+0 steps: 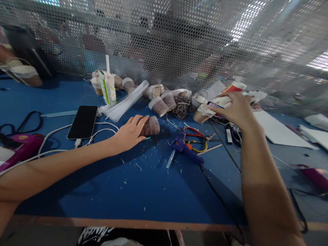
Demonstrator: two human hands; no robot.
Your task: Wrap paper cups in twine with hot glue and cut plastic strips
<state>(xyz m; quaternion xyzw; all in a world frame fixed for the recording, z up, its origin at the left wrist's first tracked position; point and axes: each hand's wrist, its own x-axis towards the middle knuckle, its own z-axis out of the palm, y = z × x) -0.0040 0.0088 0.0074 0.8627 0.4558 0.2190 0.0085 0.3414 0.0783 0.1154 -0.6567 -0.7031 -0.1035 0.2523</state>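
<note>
My left hand (pixel 131 133) is curled around a cup wrapped in brown cord (pixel 151 126), which lies on its side on the blue table. Its open or closed end is turned away, so I cannot see inside. Farther right, my right hand (pixel 234 107) reaches over the back of the table with thumb and fingers apart. Beside its thumb sits a small cord-wrapped cup with a white lining (pixel 201 114). A dark phone-like object (pixel 212 104) is partly hidden behind that hand. Between the hands lie a blue glue gun (pixel 181 143) and scissors with red and yellow handles (pixel 201 138).
Several wrapped cups (pixel 160 105) line the back, along a perforated metal screen (pixel 164 44). White glue sticks (pixel 125 100), a drink carton (pixel 109 89) and a charging phone (pixel 82 122) are at left. Cables cross the table (pixel 107 191). A magenta glue gun (pixel 20 147) lies far left.
</note>
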